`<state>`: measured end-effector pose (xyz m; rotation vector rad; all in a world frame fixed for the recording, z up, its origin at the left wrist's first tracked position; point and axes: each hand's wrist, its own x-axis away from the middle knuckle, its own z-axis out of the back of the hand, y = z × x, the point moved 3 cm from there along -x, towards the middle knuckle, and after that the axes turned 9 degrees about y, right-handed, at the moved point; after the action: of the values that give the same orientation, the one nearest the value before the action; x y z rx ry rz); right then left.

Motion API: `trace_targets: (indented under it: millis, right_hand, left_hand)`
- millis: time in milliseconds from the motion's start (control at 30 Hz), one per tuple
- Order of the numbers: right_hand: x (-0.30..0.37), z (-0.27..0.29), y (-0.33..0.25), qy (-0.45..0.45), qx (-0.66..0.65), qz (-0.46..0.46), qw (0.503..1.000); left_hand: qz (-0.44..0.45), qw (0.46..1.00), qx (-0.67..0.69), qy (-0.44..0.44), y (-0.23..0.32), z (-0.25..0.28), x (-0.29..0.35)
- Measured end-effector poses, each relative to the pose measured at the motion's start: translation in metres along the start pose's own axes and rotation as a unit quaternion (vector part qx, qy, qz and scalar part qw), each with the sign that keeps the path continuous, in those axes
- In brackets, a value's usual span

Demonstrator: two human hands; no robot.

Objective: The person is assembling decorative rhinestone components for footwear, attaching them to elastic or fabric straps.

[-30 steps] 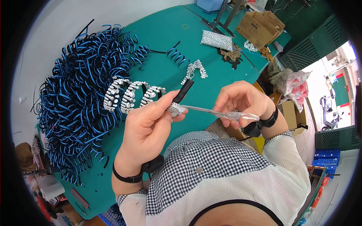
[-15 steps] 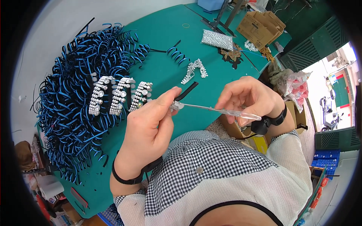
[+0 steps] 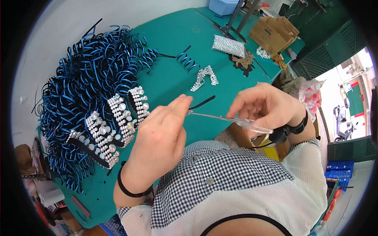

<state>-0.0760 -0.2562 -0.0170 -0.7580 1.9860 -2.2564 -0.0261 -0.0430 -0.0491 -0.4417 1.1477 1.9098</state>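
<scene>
My left hand (image 3: 161, 135) is closed on a black band trimmed with rhinestones. The rhinestone band (image 3: 120, 118) hangs from its left side in a wavy coil, with rows of small stones and larger round gems. A bare black end (image 3: 204, 102) of it pokes out beyond my fingertips. In my closed right hand (image 3: 271, 106) lies a slim clear tool (image 3: 252, 126) with a see-through, rounded body. Its thin shaft (image 3: 210, 116) points left, and the tip meets my left fingertips. What the tip touches there is hidden by my fingers.
A large heap of black and blue coiled strips (image 3: 90, 78) covers the table's left. Farther back lie a loose coil (image 3: 187, 62), a folded rhinestone strip (image 3: 204, 76), a bag of silvery trim (image 3: 228, 45) and a cardboard box (image 3: 273, 35). Plastic bags (image 3: 309, 92) hang at right.
The rhinestone band has swung round and lower, showing more of its coils and its black backing. My left hand has turned slightly; the tool's tip stays at its fingertips.
</scene>
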Motion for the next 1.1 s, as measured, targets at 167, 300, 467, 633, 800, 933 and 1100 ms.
trace_targets:
  millis: [167, 300, 467, 633, 800, 933, 1100]
  right_hand:
    - [-0.003, 0.000, 0.000, -0.012, 0.040, 0.004, 0.999]
    - [-0.003, 0.001, 0.000, -0.017, 0.057, 0.001, 0.998]
    - [-0.007, 0.001, 0.005, -0.026, 0.004, 0.003, 1.000]
    - [-0.009, 0.004, 0.010, -0.036, 0.003, 0.001, 0.999]
    - [-0.010, 0.002, 0.018, -0.035, -0.031, 0.011, 0.999]
    - [-0.010, 0.002, 0.021, -0.029, -0.096, -0.001, 0.995]
    - [-0.009, -0.004, 0.024, -0.011, -0.119, 0.015, 0.993]
  left_hand:
    - [0.013, 1.000, 0.012, -0.018, -0.001, 0.001, 0.001]
    - [0.013, 1.000, 0.003, -0.026, -0.001, 0.000, 0.001]
    - [0.023, 1.000, -0.001, -0.013, -0.001, 0.001, 0.002]
    - [0.015, 1.000, -0.005, -0.001, -0.001, 0.001, 0.001]
    - [0.036, 0.999, 0.007, 0.002, 0.000, 0.000, 0.001]
    - [0.051, 0.998, 0.017, 0.014, 0.001, -0.003, -0.001]
    - [0.077, 0.996, 0.012, 0.037, 0.002, -0.003, -0.001]
